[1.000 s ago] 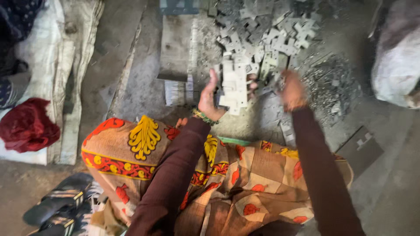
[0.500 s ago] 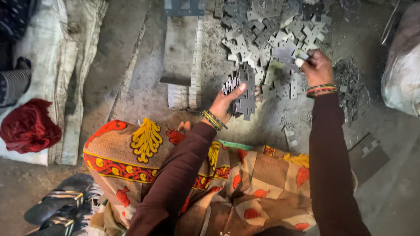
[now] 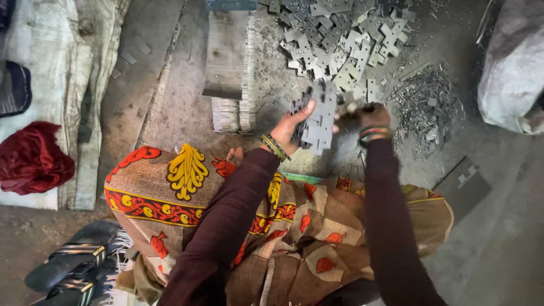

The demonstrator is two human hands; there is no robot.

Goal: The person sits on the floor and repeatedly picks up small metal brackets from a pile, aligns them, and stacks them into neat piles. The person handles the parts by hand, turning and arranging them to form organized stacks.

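- The left hand (image 3: 292, 127) is cupped under a stack of flat grey metal stampings (image 3: 317, 116), fingers curled round its near edge, holding it up above the floor.
- The right hand (image 3: 368, 116) meets the far side of that stack, fingers pinched on a small metal piece at its edge (whether this piece is part of the stack or separate I cannot tell).
- Both wrists carry bangles; both sleeves are dark maroon.
- Beyond the hands lies a loose heap of cross-shaped metal pieces (image 3: 345, 39) on a grey, gritty concrete floor (image 3: 170, 107).
- To the right of the heap, a scatter of small metal offcuts (image 3: 428, 105).
- To the left, a neat row of thin plates (image 3: 238, 113) stood on edge, with a flat grey slab (image 3: 226, 54) lying over it.
- A pale sack (image 3: 513, 68) sits at the right edge; sacking cloth (image 3: 73, 85) covers the floor at left, with a dark red cloth (image 3: 31, 158) on it.
- Dark sandals (image 3: 71, 263) lie at the lower left, beside the patterned orange and brown fabric (image 3: 187, 187) over the person's lap.
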